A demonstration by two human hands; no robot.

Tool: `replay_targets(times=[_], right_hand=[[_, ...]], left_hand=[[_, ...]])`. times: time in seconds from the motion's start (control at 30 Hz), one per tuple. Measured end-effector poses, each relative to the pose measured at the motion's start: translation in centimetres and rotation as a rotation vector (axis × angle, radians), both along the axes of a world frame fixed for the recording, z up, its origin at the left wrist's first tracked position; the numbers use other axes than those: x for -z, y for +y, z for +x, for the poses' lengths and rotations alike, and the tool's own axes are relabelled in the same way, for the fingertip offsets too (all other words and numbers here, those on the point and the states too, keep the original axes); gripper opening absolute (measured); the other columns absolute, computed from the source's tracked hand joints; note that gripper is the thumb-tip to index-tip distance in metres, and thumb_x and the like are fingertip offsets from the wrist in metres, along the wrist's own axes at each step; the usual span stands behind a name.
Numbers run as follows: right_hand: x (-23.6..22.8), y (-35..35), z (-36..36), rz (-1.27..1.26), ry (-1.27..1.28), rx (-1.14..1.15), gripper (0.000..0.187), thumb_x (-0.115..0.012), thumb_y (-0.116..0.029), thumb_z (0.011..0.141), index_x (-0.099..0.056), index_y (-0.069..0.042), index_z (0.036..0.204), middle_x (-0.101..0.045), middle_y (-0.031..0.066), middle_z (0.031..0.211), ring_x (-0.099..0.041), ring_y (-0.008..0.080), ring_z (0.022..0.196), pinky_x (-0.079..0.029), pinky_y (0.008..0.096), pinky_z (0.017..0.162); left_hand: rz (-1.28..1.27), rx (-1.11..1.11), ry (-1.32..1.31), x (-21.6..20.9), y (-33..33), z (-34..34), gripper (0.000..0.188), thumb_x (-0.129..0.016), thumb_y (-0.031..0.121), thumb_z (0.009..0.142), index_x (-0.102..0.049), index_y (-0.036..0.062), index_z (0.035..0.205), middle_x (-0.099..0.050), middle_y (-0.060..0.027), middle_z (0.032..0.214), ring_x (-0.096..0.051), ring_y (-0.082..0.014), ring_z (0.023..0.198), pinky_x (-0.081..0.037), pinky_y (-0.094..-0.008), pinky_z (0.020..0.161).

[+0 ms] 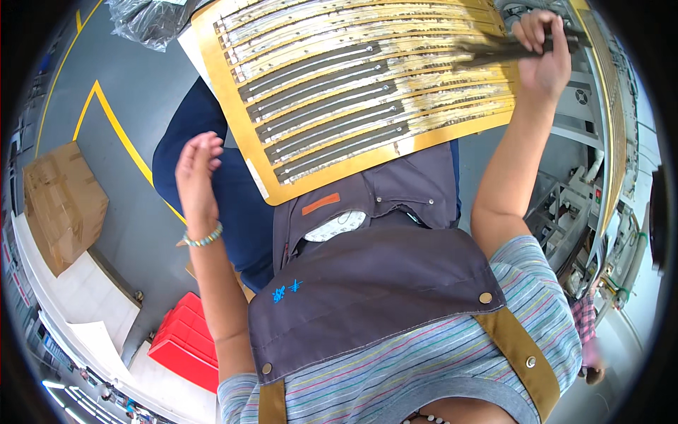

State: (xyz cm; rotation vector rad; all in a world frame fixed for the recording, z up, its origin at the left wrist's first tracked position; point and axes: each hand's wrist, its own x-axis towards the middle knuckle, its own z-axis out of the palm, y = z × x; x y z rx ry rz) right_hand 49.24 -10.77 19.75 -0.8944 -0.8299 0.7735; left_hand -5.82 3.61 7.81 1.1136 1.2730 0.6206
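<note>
A large yellow panel (247, 113) rests across my lap, carrying rows of long dark and pale strips (332, 99). My right hand (542, 51) is at the panel's far right edge, closed around a bundle of dark strips (494, 51) that sticks out leftward over the panel. My left hand (196, 177) hovers open, fingers together and raised, beside the panel's left corner, touching nothing. A beaded bracelet (203, 239) circles the left wrist. I wear a grey apron (367, 290) with brown straps over a striped shirt.
A cardboard box (62, 205) sits on the grey floor at left beside yellow floor lines (116, 124). A red crate (185, 340) lies under a white bench (92, 304). Machine frames and cables (586, 191) stand at right. A plastic-wrapped bundle (145, 20) lies at top left.
</note>
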Motion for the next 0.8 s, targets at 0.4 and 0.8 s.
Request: replay_targets(times=[0.4,0.8], right_hand=[[-1.1,-2.9,-29.5,0.168,-0.223,-0.863,0.015,-0.075,-0.01,0.095,-0.07,0.001,0.103,-0.075,0.0129,0.095,-0.073,0.028,0.087,-0.054,0.036,0.074],[-1.0,-6.2,-33.2,0.352,0.075,-1.044,0.015,-0.076,-0.018,0.098,-0.072,-0.005,0.09,-0.071,0.0049,0.081,-0.064,0.0269,0.065,-0.046,0.0391,0.056]], left_hand=[[0.237,0.737,-0.605,-6.1,-13.8,8.9,0.064,-0.078,0.033,0.082,-0.064,0.0038,0.137,-0.066,-0.0145,0.135,-0.059,-0.0345,0.129,-0.041,-0.0454,0.115],[0.441,0.794,0.138,-8.9,-16.5,-0.8,0.033,-0.074,-0.006,0.069,-0.071,0.0025,0.101,-0.071,-0.0152,0.088,-0.069,-0.0382,0.081,-0.056,-0.0409,0.074]])
